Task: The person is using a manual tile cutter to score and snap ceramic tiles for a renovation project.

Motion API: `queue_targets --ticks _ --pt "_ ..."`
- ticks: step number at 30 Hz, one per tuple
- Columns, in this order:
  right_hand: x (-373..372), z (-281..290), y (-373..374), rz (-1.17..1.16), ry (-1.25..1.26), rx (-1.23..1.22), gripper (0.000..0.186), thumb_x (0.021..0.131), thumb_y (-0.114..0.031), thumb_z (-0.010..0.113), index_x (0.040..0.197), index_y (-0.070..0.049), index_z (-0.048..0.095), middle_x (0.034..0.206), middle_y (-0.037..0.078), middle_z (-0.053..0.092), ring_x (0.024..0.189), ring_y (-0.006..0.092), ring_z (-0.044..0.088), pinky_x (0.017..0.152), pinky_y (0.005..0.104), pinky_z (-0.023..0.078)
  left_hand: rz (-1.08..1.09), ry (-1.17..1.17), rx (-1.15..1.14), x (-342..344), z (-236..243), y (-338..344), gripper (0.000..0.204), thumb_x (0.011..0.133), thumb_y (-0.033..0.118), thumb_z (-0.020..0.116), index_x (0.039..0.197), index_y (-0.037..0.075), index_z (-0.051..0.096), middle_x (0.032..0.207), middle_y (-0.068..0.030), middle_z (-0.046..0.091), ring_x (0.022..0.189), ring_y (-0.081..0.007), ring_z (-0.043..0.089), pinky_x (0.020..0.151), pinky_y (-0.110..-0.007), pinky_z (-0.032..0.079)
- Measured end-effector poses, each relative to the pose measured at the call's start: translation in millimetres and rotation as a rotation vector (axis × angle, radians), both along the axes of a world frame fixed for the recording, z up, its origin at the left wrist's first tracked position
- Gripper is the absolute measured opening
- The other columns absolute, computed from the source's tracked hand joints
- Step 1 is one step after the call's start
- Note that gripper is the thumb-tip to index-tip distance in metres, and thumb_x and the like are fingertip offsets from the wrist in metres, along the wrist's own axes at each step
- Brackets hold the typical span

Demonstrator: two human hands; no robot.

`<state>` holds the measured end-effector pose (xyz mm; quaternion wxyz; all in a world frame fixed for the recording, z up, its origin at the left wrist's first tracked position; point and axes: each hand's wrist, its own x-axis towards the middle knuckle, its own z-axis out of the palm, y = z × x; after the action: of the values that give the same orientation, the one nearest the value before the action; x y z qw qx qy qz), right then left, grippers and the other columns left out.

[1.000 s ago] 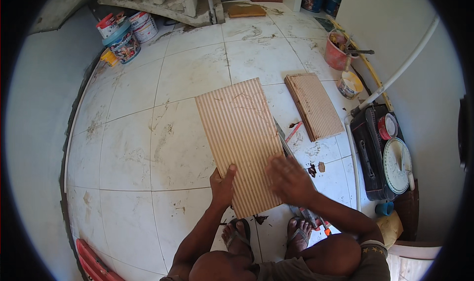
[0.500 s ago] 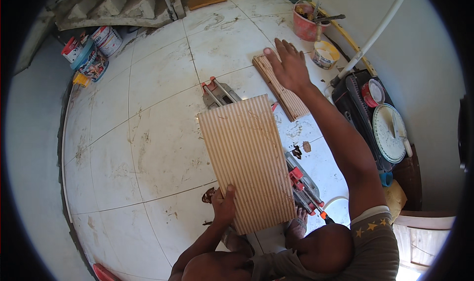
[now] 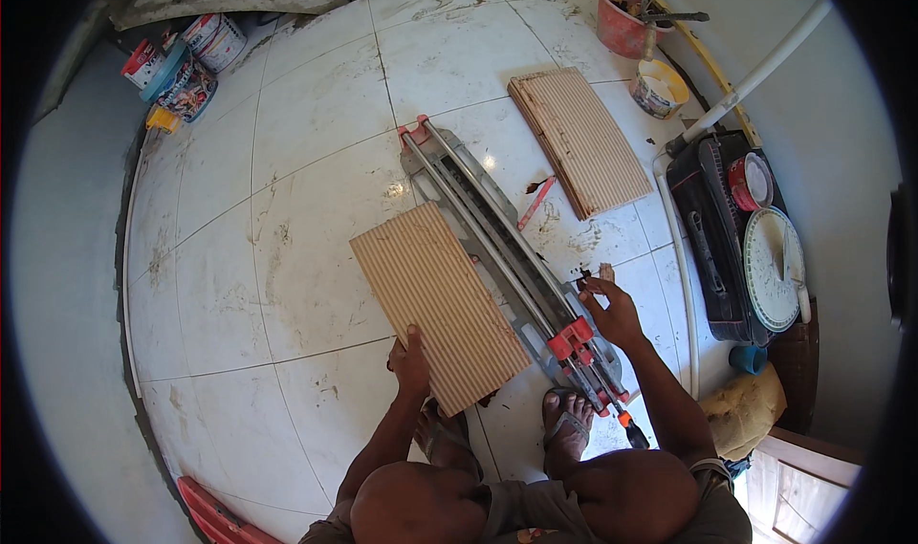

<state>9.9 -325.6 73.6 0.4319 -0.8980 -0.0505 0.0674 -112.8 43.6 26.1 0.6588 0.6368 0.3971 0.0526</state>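
My left hand (image 3: 409, 364) grips the lower left edge of a beige tile (image 3: 435, 305), its thumb on top. The tile's ribbed face is up, and it is tilted beside the left side of a manual tile cutter (image 3: 492, 228). Two metal rails run along the cutter, with a red carriage (image 3: 572, 338) near its close end. My right hand (image 3: 617, 319) is over the cutter's right side, fingers apart and holding nothing that shows. Just beyond its fingertips lies a small brown chip (image 3: 606, 272). A red marker-like stick (image 3: 538, 203) lies right of the rails.
Stacked ribbed tiles (image 3: 583, 142) lie at the far right. Behind them stand a red bucket (image 3: 626, 28) of tools and a yellow tub (image 3: 660, 87). A black case (image 3: 708, 248) and white pipe (image 3: 684, 295) line the right side. Paint buckets (image 3: 182, 80) stand far left.
The tile has moved left and down off the cutter, uncovering its rails. My right hand has come back from above the stacked tiles to beside the cutter. The view has shifted slightly.
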Motion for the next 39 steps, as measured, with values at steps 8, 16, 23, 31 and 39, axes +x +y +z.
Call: queue_targets --ticks 8,16,23,31,39 --pt "-10 -22 -4 0.035 0.159 0.049 0.04 0.096 -0.026 0.068 0.125 0.002 0.064 0.113 0.02 0.072 0.103 0.0271 0.071 0.089 0.0369 0.054 -0.007 -0.081 -0.084 59 -17 -30 0.06 0.1 0.054 0.059 0.115 -0.004 0.058 0.098 -0.0079 0.062 0.09 -0.0157 0.058 0.084 -0.034 0.049" --pt "30 -49 1 0.031 0.166 0.125 0.037 0.095 -0.021 0.069 0.123 0.003 0.065 0.103 0.019 0.074 0.096 0.0255 0.072 0.086 0.0352 0.056 0.007 -0.142 -0.184 115 -39 -59 0.056 0.1 0.05 0.061 0.118 -0.003 0.057 0.103 -0.0082 0.063 0.093 -0.0158 0.061 0.085 -0.032 0.049" --pt "61 -56 28 0.013 0.331 0.157 0.04 0.096 -0.031 0.069 0.117 0.003 0.068 0.095 0.017 0.074 0.086 0.0202 0.071 0.079 0.0334 0.054 0.003 -0.206 -0.26 140 -50 -84 0.057 0.099 0.051 0.061 0.119 -0.002 0.058 0.101 -0.0082 0.063 0.091 -0.0153 0.061 0.084 -0.032 0.05" --pt "62 -65 51 -0.154 0.197 -0.005 0.045 0.092 -0.043 0.069 0.106 0.0 0.067 0.09 0.023 0.072 0.083 0.0378 0.072 0.073 0.0465 0.054 -0.065 -0.019 -0.035 152 -23 -93 0.057 0.1 0.046 0.063 0.124 -0.006 0.057 0.113 -0.013 0.064 0.099 -0.0187 0.062 0.09 -0.033 0.049" --pt "65 -79 59 -0.19 0.038 -0.157 0.044 0.094 -0.042 0.069 0.103 0.001 0.062 0.086 0.025 0.071 0.08 0.0428 0.071 0.07 0.0496 0.054 -0.062 -0.039 -0.029 141 -17 -86 0.069 0.096 0.031 0.072 0.142 -0.002 0.034 0.109 -0.0171 0.066 0.097 -0.0171 0.065 0.082 -0.031 0.054"
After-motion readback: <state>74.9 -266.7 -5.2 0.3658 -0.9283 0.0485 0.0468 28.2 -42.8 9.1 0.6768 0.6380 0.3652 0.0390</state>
